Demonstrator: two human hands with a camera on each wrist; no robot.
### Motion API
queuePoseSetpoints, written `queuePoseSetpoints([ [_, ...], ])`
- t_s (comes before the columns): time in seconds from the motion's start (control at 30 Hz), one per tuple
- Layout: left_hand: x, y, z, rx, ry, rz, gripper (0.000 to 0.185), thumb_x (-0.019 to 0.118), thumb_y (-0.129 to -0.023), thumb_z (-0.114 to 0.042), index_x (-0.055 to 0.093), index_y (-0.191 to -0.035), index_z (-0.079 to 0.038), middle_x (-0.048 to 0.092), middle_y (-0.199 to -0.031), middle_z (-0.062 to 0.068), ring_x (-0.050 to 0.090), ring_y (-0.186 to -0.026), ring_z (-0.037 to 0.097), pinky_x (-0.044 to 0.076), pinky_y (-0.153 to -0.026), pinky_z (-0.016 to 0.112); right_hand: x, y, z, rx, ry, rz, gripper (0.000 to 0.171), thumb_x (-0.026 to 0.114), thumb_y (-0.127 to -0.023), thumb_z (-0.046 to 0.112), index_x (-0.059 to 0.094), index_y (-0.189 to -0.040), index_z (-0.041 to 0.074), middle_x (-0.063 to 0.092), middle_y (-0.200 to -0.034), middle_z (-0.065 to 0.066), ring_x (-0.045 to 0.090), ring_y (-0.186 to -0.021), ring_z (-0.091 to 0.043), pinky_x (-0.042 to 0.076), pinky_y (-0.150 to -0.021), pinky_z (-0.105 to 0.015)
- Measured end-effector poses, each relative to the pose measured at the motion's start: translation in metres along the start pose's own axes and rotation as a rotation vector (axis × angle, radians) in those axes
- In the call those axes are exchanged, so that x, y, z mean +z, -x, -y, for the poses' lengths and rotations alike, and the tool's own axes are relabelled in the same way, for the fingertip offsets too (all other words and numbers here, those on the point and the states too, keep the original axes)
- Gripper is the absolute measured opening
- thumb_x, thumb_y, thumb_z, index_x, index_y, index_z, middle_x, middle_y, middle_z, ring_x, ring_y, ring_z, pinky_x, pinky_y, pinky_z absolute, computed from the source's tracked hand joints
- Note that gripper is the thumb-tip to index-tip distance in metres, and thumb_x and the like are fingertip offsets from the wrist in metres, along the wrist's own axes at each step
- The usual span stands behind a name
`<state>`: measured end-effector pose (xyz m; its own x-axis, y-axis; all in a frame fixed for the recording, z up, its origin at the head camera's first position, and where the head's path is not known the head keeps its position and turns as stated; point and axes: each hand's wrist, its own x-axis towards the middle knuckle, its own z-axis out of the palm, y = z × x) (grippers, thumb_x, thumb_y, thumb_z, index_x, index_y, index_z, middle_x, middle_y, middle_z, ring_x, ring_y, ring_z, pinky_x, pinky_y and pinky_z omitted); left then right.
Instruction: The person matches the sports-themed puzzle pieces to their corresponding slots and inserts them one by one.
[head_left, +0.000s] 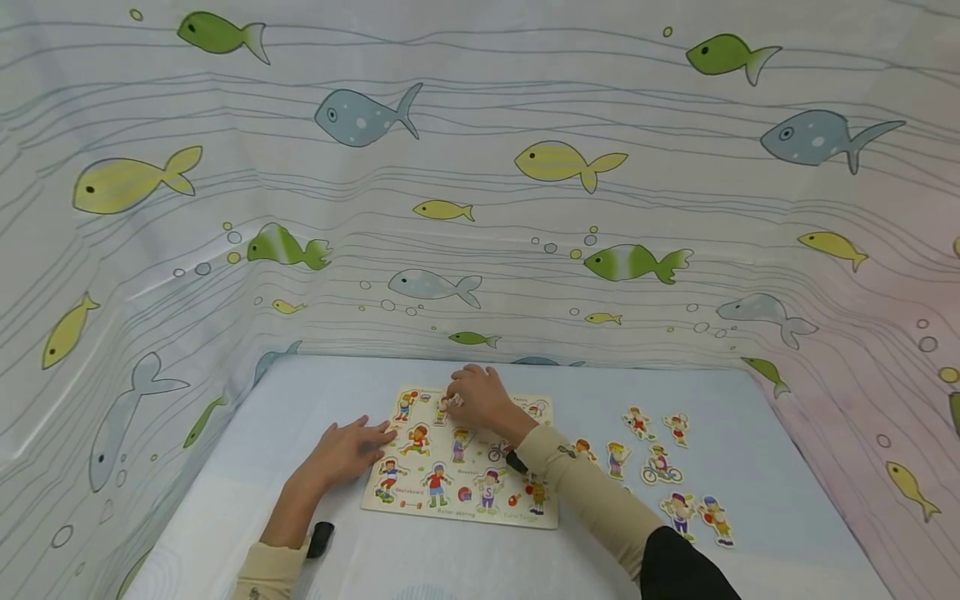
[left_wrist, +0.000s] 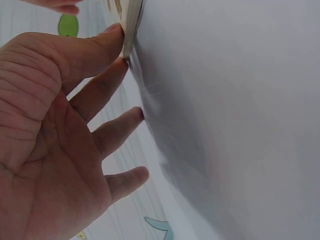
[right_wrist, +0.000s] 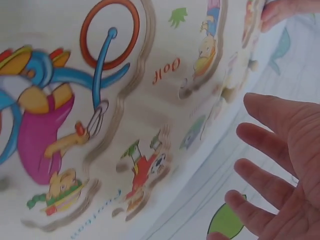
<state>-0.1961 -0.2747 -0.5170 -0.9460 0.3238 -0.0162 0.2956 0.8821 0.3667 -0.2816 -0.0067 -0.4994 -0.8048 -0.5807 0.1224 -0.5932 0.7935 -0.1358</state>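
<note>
**Hands at the wooden peg puzzle board**

Both of your hands work at the puzzle board [head_left: 459, 467], the landmark for every position below; it lies flat on the pale blue table surface [head_left: 757, 500], roughly central and near the back wall.

Left hand [head_left: 347, 450]: it lies flat with straight, spread fingers, the fingertips [left_wrist: 117, 32] touching the board's left edge. From the left wrist, the thumb and forefinger meet that thin edge while the other fingers rest loosely apart, gripping nothing.

Right hand [head_left: 480, 398]: it sits over the board's upper middle, fingers curled downward around a small pale puzzle piece [head_left: 453, 402] held at the fingertips. From the right wrist, the fingers [right_wrist: 272, 145] appear relaxed and slightly spread just beside the board's printed face, with a cyclist figure and a footballer figure seated in their recesses; the held piece cannot be made out in that view.

Loose puzzle pieces [head_left: 660, 467]: a scatter of child-shaped cut-outs lies right of the board, well apart from both hands; among them is a cyclist piece [head_left: 661, 469].

Fish-patterned curtain [head_left: 480, 208]: it rises behind and to both sides of the board.
</note>
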Motion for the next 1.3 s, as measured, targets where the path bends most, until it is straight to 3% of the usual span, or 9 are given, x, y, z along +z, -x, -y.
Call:
queuePoseSetpoints([
  [0.53,0.002,0.000,0.004,-0.008,0.003,-0.003,0.039,0.074,-0.088,-0.017,0.069,-0.127,-0.016,0.057,-0.139,0.005,0.042,-0.133,0.046,0.019,-0.101,0.078,-0.016,0.024,-0.028,0.006,-0.041,-0.015,0.025,0.070,-0.092,0.038,0.076,-0.110,0.021,0.058,-0.137,-0.003,0.042,-0.136,-0.028,0.034,-0.108,-0.056],
  [0.9,0.001,0.000,0.004,-0.012,-0.007,0.006,0.039,0.073,-0.089,-0.018,0.068,-0.128,-0.016,0.056,-0.139,0.006,0.042,-0.134,0.046,0.019,-0.101,0.078,-0.032,0.041,-0.046,-0.029,-0.058,-0.081,0.022,0.075,-0.089,0.031,0.077,-0.106,0.016,0.060,-0.134,-0.008,0.044,-0.134,-0.031,0.036,-0.106,-0.056],
  [1.3,0.003,0.000,0.002,0.001,0.017,0.002,0.038,0.073,-0.089,-0.017,0.069,-0.127,-0.016,0.057,-0.139,0.006,0.041,-0.133,0.047,0.018,-0.101,0.078,-0.032,0.061,-0.057,-0.021,-0.065,-0.090,0.022,0.075,-0.089,0.031,0.077,-0.104,0.015,0.061,-0.133,-0.009,0.045,-0.132,-0.034,0.035,-0.105,-0.057],
])
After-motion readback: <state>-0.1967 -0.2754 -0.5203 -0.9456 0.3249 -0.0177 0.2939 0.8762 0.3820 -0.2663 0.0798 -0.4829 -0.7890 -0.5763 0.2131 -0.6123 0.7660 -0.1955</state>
